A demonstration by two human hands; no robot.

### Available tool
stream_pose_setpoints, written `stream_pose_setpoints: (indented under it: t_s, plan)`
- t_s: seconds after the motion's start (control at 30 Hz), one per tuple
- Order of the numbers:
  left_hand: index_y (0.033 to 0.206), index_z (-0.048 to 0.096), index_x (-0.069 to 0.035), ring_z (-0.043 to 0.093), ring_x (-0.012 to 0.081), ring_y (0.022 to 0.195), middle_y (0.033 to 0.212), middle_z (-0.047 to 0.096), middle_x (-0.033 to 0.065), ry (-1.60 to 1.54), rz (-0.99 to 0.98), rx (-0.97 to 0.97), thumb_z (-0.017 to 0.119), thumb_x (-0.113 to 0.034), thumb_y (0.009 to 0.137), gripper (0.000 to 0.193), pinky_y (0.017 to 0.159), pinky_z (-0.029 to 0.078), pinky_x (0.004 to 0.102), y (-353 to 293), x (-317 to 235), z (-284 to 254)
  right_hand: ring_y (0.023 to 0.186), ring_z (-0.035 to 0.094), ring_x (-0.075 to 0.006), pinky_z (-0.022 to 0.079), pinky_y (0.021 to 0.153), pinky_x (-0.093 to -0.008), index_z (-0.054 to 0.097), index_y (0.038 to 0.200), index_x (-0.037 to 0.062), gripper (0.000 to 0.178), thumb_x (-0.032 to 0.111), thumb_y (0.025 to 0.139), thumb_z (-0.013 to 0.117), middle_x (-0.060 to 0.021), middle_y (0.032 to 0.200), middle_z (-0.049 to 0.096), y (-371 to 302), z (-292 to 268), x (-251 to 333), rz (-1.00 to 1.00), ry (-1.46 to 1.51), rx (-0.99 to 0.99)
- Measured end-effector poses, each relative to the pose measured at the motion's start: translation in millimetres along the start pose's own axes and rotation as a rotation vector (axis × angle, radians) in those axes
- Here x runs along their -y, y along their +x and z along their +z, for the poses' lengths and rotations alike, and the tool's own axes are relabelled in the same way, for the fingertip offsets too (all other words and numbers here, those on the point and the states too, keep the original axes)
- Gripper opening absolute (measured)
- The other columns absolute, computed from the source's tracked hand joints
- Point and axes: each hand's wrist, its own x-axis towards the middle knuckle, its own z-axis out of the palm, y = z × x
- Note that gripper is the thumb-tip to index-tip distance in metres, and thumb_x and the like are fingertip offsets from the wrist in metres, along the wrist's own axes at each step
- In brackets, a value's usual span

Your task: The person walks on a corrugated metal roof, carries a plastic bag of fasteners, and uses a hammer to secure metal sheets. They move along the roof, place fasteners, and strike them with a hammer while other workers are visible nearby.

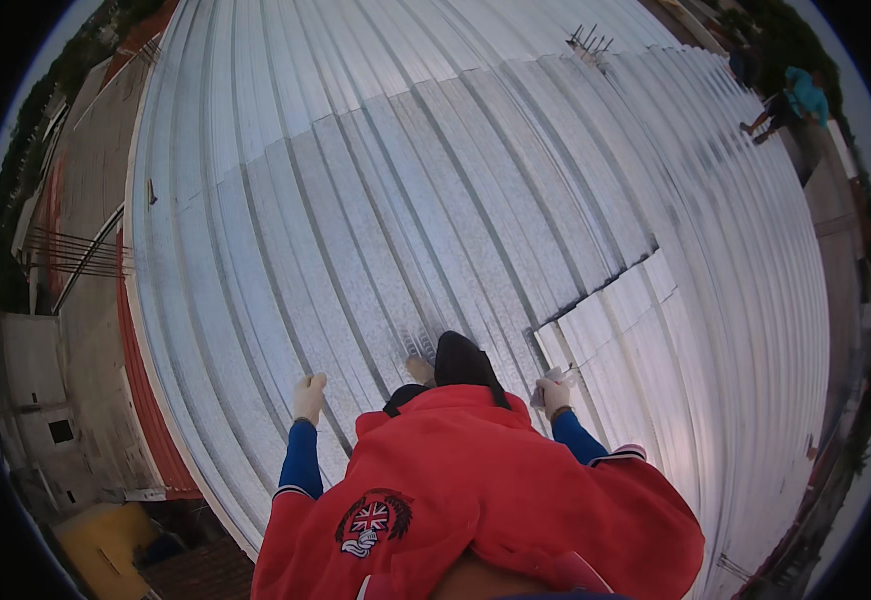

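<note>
My left hand (310, 397), in a pale glove, hangs above the ribbed metal roof (355, 200) with its fingers curled closed. Nothing shows in it. On the other side of my body, my right hand (558, 396) is closed round a small pale grey thing (543, 391), perhaps a plastic bag; its kind is not clear. That hand is near the corner of a step where two roof sheets overlap. Below me a light shoe (420, 369) stands on the sheets beside my dark-clad knee (463, 360).
A dark-edged overlap step (600, 289) crosses the roof to the right. A small brown tool-like object (152, 192) lies at the left. Rebar stubs (589, 42) poke through at the far side. Another person (800, 98) in teal is at the far right edge. Lower roofs lie beyond the left edge.
</note>
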Motion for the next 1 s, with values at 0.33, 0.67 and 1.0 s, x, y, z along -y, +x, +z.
stream_pose_setpoints:
  t_s: [0.33, 0.67, 1.0]
  plan:
    - [0.11, 0.072, 0.003, 0.059, 0.0154, 0.079, 0.085, 0.066, 0.0042, 0.238, 0.362, 0.222, 0.066, -0.039, 0.096, 0.044, 0.075, 0.048, 0.0341, 162, -297, 78, 0.078, 0.071, -0.0228, 0.057, 0.069, -0.0396, 0.072, 0.1, -0.001, 0.027, 0.011, 0.077, 0.081, -0.0091, 0.088, 0.072, 144, 158, 164, -0.047, -0.16, 0.041]
    - [0.102, 0.075, 0.004, 0.073, 0.0343, 0.079, 0.084, 0.073, 0.0229, 0.181, -0.436, 0.229, 0.063, -0.044, 0.094, 0.05, 0.066, 0.051, 0.0434, 196, -216, 118, 0.089, 0.076, -0.0313, 0.059, 0.076, -0.0433, 0.076, 0.105, -0.0042, 0.044, 0.027, 0.075, 0.085, -0.0184, 0.093, 0.077, 360, 362, 458, -0.356, -0.622, 0.058]
    - [0.097, 0.072, 0.0, 0.067, 0.0266, 0.067, 0.075, 0.066, 0.0134, -0.056, -0.532, 0.235, 0.065, -0.039, 0.095, 0.039, 0.056, 0.047, 0.0396, 423, -381, 194, 0.091, 0.077, -0.0336, 0.06, 0.079, -0.0436, 0.072, 0.113, -0.0108, 0.059, 0.034, 0.077, 0.083, -0.0241, 0.097, 0.077, 432, 626, 790, -0.487, -0.749, 0.289]
